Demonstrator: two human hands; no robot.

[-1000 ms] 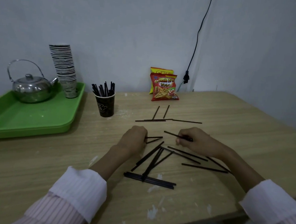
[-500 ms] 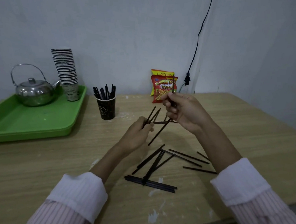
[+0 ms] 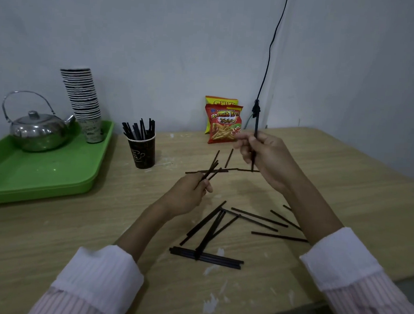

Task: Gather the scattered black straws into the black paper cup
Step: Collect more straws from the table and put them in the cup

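Note:
The black paper cup (image 3: 143,152) stands on the wooden table with several black straws upright in it. My left hand (image 3: 186,194) is raised over the table's middle and grips two black straws (image 3: 211,170) that point up and away. To the right and higher, my right hand (image 3: 266,156) pinches one black straw (image 3: 255,133) held upright. Several loose straws (image 3: 214,227) lie scattered below my hands, with a flat bundle (image 3: 206,257) nearest me. More straws (image 3: 228,169) lie between my hands and the snack bags.
A green tray (image 3: 35,174) at the left carries a steel kettle (image 3: 38,130) and a tall stack of paper cups (image 3: 83,101). Two snack bags (image 3: 224,123) lean on the back wall, beside a hanging black cable (image 3: 269,53). The table's edge (image 3: 313,304) runs close at the lower right.
Both hands lifted off the table with straws picked up. My right hand rose and turned its straw from slanted to upright; my left hand holds its two straws slightly higher.

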